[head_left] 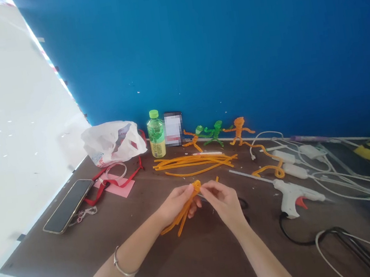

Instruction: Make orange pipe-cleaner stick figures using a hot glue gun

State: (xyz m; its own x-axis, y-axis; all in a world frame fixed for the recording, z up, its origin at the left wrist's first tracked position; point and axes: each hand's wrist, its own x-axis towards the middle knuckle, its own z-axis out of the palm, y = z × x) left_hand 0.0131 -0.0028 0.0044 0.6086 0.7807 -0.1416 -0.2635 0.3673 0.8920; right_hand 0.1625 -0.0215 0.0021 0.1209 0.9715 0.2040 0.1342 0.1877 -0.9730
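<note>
Above the near middle of the table, my left hand point(180, 202) is closed around a bundle of orange pipe cleaners point(183, 216). Their loose ends trail down to the left, and a coiled orange knob tops the bundle. Against that knob, my right hand point(221, 196) pinches with thumb and forefinger; a short orange end pokes up behind it. The fingers partly hide where the strand runs. Just beyond both hands lies a pile of straight orange pipe cleaners point(195, 161) with a white pen point(207, 153) across it.
Twisted figures, one green point(217, 133) and one orange point(240, 130), lean by the blue wall. A hot glue gun point(293, 196) and tangled white cables lie right. A phone point(68, 205), plastic bag point(111, 142) and green-capped bottle point(156, 135) are left and behind.
</note>
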